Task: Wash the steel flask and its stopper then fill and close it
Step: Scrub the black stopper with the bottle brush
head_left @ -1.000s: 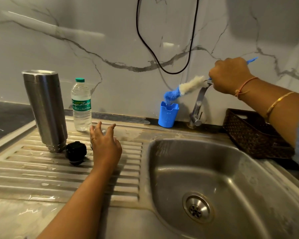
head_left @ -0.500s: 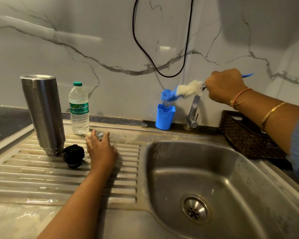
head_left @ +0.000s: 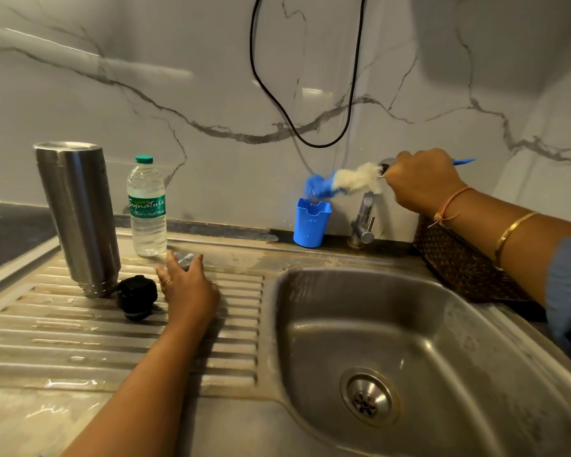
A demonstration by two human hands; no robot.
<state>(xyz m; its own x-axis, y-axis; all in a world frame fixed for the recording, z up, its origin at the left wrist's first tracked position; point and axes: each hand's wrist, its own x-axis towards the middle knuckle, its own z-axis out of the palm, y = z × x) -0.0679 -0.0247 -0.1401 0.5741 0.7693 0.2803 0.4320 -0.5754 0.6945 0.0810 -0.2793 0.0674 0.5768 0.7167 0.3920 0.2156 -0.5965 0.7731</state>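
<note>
Flask stands on the drainboard at 9 o'clock in frame, narrow ringed end down. Black stopper lies just beside its foot, at the flask's 4 o'clock, on the ribs.

L hand sits at the stopper's 3 o'clock, palm down on the drainboard. Its fingers are straight, a bit spread, w/ nothing in them. The fingertips reach a small grey blur; can't tell what it is. Bottle w/ green cap stands at 12 o'clock from the L hand, btwn flask and hand but further back, apart from both.

R hand is up at 2 o'clock in frame, fingers curled tight round the brush handle. The brush lies near level w/ its head pointing to 9 o'clock: white fluff next to the fist, blue tip just over the mouth of the blue cup.

Tap stands right under the brush head and fist, which cover the top of its spout. Basket sits at 3 o'clock, partly under the R forearm, by the back edge of the basin. Drain is at 5 o'clock. A black cable loops down the wall at 12 o'clock.
</note>
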